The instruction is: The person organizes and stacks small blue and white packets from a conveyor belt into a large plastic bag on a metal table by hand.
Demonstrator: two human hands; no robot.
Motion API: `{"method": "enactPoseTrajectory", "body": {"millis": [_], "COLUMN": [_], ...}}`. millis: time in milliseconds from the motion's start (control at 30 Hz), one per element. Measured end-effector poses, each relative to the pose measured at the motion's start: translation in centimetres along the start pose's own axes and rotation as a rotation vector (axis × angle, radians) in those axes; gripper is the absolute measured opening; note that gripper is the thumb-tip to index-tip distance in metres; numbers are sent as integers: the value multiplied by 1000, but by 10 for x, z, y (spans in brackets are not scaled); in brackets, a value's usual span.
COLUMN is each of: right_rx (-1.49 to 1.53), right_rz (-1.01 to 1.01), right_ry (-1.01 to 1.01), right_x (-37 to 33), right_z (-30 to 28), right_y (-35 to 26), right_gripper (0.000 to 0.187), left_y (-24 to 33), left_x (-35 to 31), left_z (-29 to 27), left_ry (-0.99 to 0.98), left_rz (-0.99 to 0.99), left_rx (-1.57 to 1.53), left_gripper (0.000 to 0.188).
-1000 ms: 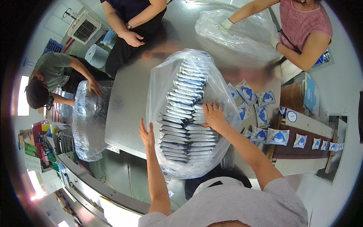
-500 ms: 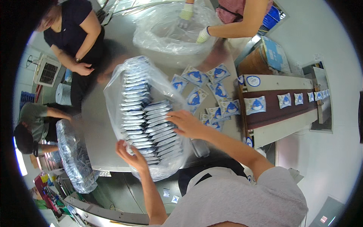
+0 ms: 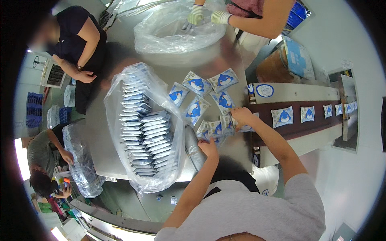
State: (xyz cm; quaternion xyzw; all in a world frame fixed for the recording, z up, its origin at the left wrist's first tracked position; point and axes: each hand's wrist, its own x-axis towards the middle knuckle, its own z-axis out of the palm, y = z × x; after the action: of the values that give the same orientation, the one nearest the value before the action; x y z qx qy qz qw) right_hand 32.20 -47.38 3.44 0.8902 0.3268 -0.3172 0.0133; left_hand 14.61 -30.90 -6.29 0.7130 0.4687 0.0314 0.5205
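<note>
My left hand (image 3: pixel 209 148) and my right hand (image 3: pixel 242 116) are at a small group of pillow packets (image 3: pixel 216 128), white with a blue whale print, on the metal table. The left hand's fingers close on the near side of the group. At its right end, the right hand's fingers bend round the packets. More loose whale packets (image 3: pixel 196 84) lie just beyond. To the left, a large clear plastic bag (image 3: pixel 114 96) lies open around two rows of tightly stacked packets (image 3: pixel 157 132). A grey roll-like bundle (image 3: pixel 195 148) lies between the bag and my left hand.
On the right, a conveyor belt (image 3: pixel 297 124) carries a line of packets toward the table. Across the table, a co-worker's gloved hands (image 3: pixel 195 18) handle another clear bag (image 3: pixel 144 36). Two people stand at the left, one by a filled bag (image 3: pixel 82 164). Cardboard boxes (image 3: pixel 275 66) stand behind the conveyor.
Both my hands have moved right, from the stacked rows in the bag to the loose packets, and have closed on some. The person at lower left has shifted.
</note>
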Motion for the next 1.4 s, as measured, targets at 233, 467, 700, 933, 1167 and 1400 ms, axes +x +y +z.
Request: {"method": "enactPoseTrajectory", "body": {"millis": [233,467,700,933,1167,1400], "right_rx": [393,822,1632,1755,1041,1073], "right_rz": [-242,125,515,559,-22,-155], "right_ry": [108,450,485,769,990,776], "right_x": [9,13,47,105,-44,-82], "right_z": [0,80,30,2,26,121], "right_y": [-8,-90,-129,-144,-148,-137], "right_gripper": [83,86,79,85,95,96], "left_y": [15,69,125,153,136,50], "left_x": [13,-13,65,142,19,-15], "left_z": [-6,-12,-26,-31,-91,-98], "left_ry": [-281,-286,-211,-683,-925,-1240], "left_rz": [-268,-287,558,182,676,714], "left_rx": [58,-560,322,-112,-450,-358], "left_gripper": [42,56,73,73,123,117]}}
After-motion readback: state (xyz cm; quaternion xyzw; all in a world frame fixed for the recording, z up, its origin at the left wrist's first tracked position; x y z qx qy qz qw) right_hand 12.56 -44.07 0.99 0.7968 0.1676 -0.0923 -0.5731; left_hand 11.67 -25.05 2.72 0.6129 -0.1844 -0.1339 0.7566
